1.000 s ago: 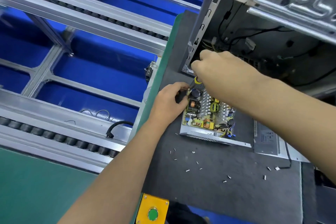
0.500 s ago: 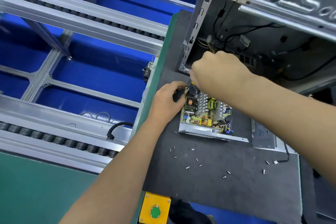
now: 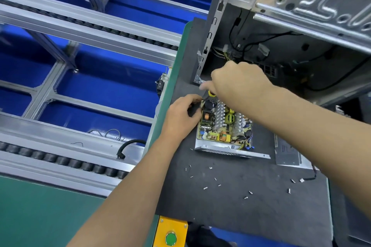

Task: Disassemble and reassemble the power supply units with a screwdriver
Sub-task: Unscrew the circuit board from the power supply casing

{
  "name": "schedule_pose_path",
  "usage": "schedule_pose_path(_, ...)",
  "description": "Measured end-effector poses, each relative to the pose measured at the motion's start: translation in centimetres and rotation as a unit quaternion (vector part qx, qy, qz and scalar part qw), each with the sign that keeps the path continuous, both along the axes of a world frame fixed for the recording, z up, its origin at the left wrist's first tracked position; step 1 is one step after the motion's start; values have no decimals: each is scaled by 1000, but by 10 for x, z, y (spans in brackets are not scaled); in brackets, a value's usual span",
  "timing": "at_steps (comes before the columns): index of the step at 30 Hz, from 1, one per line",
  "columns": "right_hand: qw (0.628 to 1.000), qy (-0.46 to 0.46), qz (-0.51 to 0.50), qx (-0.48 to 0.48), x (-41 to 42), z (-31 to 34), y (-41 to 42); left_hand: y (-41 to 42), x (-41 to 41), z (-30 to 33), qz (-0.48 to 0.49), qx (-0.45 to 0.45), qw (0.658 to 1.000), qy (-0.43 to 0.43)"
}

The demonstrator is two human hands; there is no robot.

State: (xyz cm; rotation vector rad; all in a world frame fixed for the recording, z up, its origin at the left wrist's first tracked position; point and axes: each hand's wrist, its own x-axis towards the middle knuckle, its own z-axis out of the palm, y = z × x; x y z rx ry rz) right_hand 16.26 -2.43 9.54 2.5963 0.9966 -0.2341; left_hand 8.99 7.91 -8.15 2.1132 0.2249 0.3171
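Note:
An opened power supply unit (image 3: 224, 126) lies on the dark mat (image 3: 230, 196), its circuit board with coils and heat sinks exposed. My left hand (image 3: 181, 115) grips the unit's left edge, fingers curled over the rim. My right hand (image 3: 239, 84) is curled round a screwdriver (image 3: 210, 93), of which only a bit of yellow-and-black handle shows below the fist, over the unit's far left corner. The tip is hidden. The unit's flat metal cover (image 3: 287, 150) lies to the right, partly under my right forearm.
Several loose screws (image 3: 215, 179) are scattered on the mat in front of the unit. An open computer case (image 3: 281, 26) stands behind it. A yellow box with a green button (image 3: 171, 235) sits at the near edge. Conveyor rails (image 3: 80, 30) run at the left.
My right hand with the screwdriver has shifted slightly over the unit's far left corner. My left hand keeps its hold on the left edge.

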Motion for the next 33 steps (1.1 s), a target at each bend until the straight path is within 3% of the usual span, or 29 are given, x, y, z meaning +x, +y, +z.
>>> schedule_pose_path(2, 997, 64, -30, 8, 2, 4, -4, 0, 1, 0, 0, 2, 1000, -5)
schedule_pose_path(7, 998, 33, 62, 8, 1, 1, -4, 1, 1, 0, -6, 6, 1000, -4)
schedule_pose_path(10, 1000, 6, -23, 1, 2, -1, -8, 1, 1, 0, -11, 4, 1000, -3)
schedule_pose_path(13, 993, 89, -68, 28, 5, 0, -18, 1, 0, 1, -13, 6, 1000, 1)
schedule_pose_path(15, 989, 134, -18, 51, 2, 4, -20, 2, 0, 0, -9, 7, 1000, -1)
schedule_pose_path(19, 996, 50, 65, 29, 3, 2, -14, 1, 1, 1, -10, 13, 1000, -5)
schedule_pose_path(23, 999, -18, 34, 2, -3, -6, -4, 2, 0, 1, -9, 12, 1000, 5)
schedule_pose_path(26, 997, 32, -41, 50, 4, -4, -12, 1, -1, 3, -11, 9, 1000, -3)
schedule_pose_path(28, 994, 82, -29, 70, 3, -1, -18, 0, 0, 2, -11, 5, 1000, -13)
schedule_pose_path(31, 995, 35, 51, 82, -3, -7, -18, 1, 0, 3, -7, 3, 1000, -8)
schedule_pose_path(33, 995, 22, 42, 85, 0, -8, -14, 1, 0, 5, -9, 4, 1000, -7)
